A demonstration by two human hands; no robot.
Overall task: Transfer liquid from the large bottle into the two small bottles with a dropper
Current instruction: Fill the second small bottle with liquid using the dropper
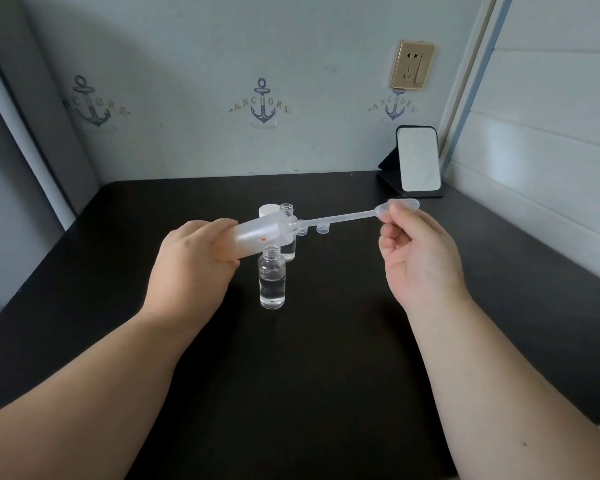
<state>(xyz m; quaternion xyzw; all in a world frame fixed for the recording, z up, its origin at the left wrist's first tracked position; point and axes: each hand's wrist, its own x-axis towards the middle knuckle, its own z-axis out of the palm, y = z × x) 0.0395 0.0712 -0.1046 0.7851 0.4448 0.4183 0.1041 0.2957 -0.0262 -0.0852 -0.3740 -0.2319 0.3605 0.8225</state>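
Hands met above the middle of the black tabletop (326,358), both raised off its surface. The left hand (191,268) was wrapped around the base of the large bottle (267,232), a frosted one tipped almost onto its side with its open mouth pointing right. The right hand (420,258) pinched the bulb of the dropper (347,216) between thumb and fingers, the other fingers curled in; the dropper's thin stem ran leftward and its tip sat at or just inside the large bottle's mouth, though how deep could not be told. Below the tilted bottle stood the near small bottle (272,282), upright, uncapped and roughly half full of clear liquid. Just behind it, partly hidden by the large bottle, stood the far small bottle (287,233), also open. A white cap (268,210) lay just behind them, and two small clear caps (322,227) sat near them toward the far edge. A mirror (419,161) on a stand leaned in the tabletop's far right corner.
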